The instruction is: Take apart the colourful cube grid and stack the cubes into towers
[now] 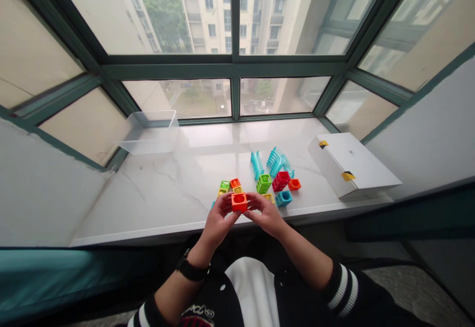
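Between my two hands, just above the sill's front edge, is an orange block [239, 202] with a round opening on top. My left hand [220, 219] grips its left side and my right hand [267, 215] its right side, fingers closed around it. Just beyond my hands stand a small green block [224, 185] and another orange block [235, 183], with yellow blocks partly hidden by my fingers. Right of them are a taller green block [263, 183], a red block [281, 181], a blue block [284, 198] and a small orange-red block [294, 184].
Translucent blue track pieces [257, 164] lie behind the blocks. A clear plastic bin [152, 136] stands at the back left of the marble sill [166, 193]. On the right is a white box [352, 161] with yellow-black tabs. Green-framed windows [235, 67] rise behind.
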`<state>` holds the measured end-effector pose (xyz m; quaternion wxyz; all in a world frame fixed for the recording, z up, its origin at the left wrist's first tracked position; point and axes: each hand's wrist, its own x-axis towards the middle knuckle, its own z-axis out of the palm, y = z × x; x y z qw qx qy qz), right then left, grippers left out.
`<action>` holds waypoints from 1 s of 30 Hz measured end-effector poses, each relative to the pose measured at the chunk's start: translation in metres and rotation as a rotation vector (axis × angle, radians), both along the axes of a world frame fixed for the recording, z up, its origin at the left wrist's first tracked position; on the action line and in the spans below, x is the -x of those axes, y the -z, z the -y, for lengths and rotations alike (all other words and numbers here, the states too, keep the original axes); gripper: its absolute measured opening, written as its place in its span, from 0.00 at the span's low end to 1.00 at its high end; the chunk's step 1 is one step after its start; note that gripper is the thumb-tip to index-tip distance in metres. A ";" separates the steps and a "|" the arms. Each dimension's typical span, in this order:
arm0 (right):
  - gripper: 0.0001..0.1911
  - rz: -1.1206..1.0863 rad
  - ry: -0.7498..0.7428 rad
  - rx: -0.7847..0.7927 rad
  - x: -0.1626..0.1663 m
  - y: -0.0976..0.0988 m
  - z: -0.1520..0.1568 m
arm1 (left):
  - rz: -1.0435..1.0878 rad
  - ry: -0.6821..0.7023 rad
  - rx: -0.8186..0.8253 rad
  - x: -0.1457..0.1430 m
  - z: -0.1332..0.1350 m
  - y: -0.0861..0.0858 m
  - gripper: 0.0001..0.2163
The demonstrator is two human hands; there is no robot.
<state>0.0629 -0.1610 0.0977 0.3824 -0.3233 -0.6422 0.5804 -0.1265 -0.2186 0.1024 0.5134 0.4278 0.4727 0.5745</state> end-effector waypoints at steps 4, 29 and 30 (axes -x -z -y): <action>0.27 0.000 -0.013 0.013 0.001 -0.001 0.001 | -0.031 -0.010 -0.009 -0.001 0.002 0.001 0.25; 0.36 0.019 0.022 -0.005 -0.041 -0.006 -0.007 | -0.641 0.055 -0.362 -0.022 0.002 -0.007 0.26; 0.36 0.026 0.042 -0.002 -0.046 -0.009 -0.009 | -0.678 0.037 -0.378 -0.020 0.000 -0.007 0.27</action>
